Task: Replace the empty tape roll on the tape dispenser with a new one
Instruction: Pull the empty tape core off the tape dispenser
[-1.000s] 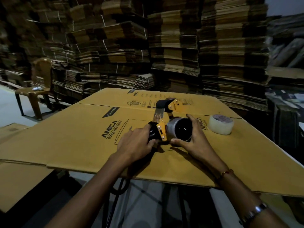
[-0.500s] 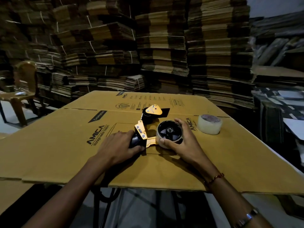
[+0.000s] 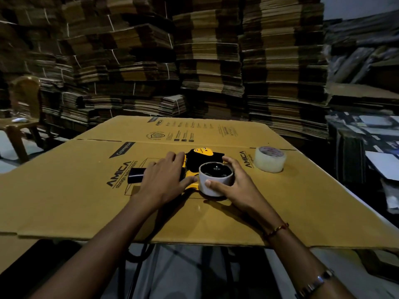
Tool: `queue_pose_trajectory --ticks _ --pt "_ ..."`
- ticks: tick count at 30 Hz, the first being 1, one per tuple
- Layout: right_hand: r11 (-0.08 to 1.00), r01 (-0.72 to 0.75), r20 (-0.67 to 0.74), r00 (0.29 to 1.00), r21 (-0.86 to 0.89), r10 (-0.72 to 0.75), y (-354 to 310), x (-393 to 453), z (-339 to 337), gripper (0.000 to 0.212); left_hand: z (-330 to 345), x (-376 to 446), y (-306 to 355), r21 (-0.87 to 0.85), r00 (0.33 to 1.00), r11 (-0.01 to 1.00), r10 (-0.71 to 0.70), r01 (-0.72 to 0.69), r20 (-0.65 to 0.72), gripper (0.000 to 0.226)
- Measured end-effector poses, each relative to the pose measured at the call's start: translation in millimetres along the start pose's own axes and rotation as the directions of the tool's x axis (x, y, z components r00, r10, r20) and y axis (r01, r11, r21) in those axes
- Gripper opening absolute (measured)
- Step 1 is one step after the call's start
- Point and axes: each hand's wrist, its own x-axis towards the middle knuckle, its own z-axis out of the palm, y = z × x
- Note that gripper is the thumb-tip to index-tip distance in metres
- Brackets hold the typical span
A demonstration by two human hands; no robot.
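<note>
The yellow and black tape dispenser (image 3: 197,157) lies flat on its side on the flattened cardboard box (image 3: 86,190). Its black handle (image 3: 135,175) sticks out to the left. My left hand (image 3: 164,180) presses down on the dispenser's body. The empty white cardboard roll core (image 3: 212,186) sits on the dispenser's black hub, open end up. My right hand (image 3: 235,185) wraps around the core, thumb in front and fingers behind. A new roll of clear tape (image 3: 269,159) stands on the cardboard to the right, untouched.
Tall stacks of flattened cartons (image 3: 205,61) wall in the back. A brown plastic chair (image 3: 20,117) stands at far left. Papers and boxes (image 3: 367,137) crowd the right side. The cardboard's near edge overhangs a dark frame below.
The dispenser went from held up and tilted to lying flat on the cardboard. My left hand shifted from the handle onto its body. My right hand stays around the core.
</note>
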Motion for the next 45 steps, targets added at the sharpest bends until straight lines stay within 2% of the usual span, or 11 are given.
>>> queue_pose_trajectory --ticks 2,7,19,28,31,33,36,38,41,43,45 --pt "1.0 -0.019 0.026 0.999 -0.002 0.019 1 -1 1 0.101 -3 3 -1 -0.014 1.0 1.0 -0.003 0.004 0.011 0.067" --pt "0.995 -0.047 0.017 0.999 -0.089 0.049 2 1 4 0.115 -5 5 1 -0.024 0.999 0.999 -0.037 0.037 0.023 0.06" --pt "0.999 0.028 0.043 0.999 -0.033 -0.027 0 1 2 0.085 -1 1 -1 -0.121 0.997 0.99 -0.066 0.069 0.031 0.064" --pt "0.991 0.114 -0.057 0.991 -0.062 -0.118 -5 0 3 0.093 10 -19 -1 -0.232 0.993 0.971 -0.076 0.054 -0.088 0.077" --pt "0.984 0.131 -0.064 0.988 -0.124 -0.139 -5 2 7 0.1 10 -27 0 -0.291 0.99 0.955 -0.095 0.061 -0.102 0.082" --pt "0.964 0.127 -0.086 0.985 -0.234 -0.15 -3 4 8 0.108 11 -33 4 -0.36 0.981 0.931 -0.119 0.057 -0.153 0.083" --pt "0.908 0.098 -0.142 0.975 -0.408 -0.169 0 6 8 0.113 14 -34 11 -0.412 0.966 0.911 -0.101 -0.006 -0.238 0.086" --pt "0.889 0.101 -0.191 0.96 -0.446 -0.205 0 5 8 0.111 16 -28 15 -0.369 0.953 0.926 -0.045 -0.072 -0.299 0.088" --pt "0.968 0.033 -0.188 0.979 -0.251 -0.082 2 4 -1 0.104 16 -20 16 -0.294 0.948 0.947 0.034 -0.132 -0.316 0.096" --pt "0.999 -0.014 -0.145 0.989 -0.051 0.007 4 3 -8 0.088 15 -18 11 -0.288 0.955 0.948 0.044 -0.133 -0.294 0.102" --pt "0.998 -0.025 -0.148 0.988 0.052 0.033 6 2 -11 0.064 13 -16 7 -0.283 0.963 0.952 0.039 -0.117 -0.267 0.11"
